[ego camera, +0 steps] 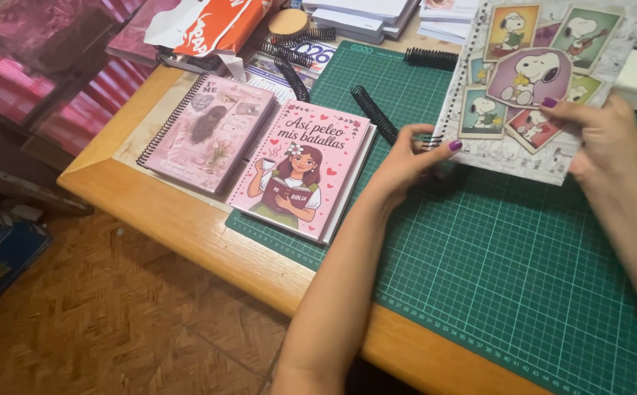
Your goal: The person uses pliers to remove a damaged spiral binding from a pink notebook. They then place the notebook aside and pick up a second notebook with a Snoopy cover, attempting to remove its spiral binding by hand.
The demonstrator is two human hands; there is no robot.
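— Nearest is the left hand (406,157), forearm reaching up over the green cutting mat (494,271). What is it doing?

— Its fingers pinch narrowly on a black spiral coil (427,139) at the lower left edge of the cartoon-dog notebook cover (530,80).

— And the right hand (604,135)?

— Closed on the cover's right edge, thumb on top, holding it tilted above the mat. So the cover lies between the two hands, its punched edge by the left fingertips.

— Any containers?

— Only an orange and white bag (209,25) far left of the hands; I cannot tell what is inside.

— What else is left of the grip?

— A loose black coil (373,113) just beside it, then a pink notebook with a reading girl (300,172), and a spiral-bound pink notebook (209,132) further left.
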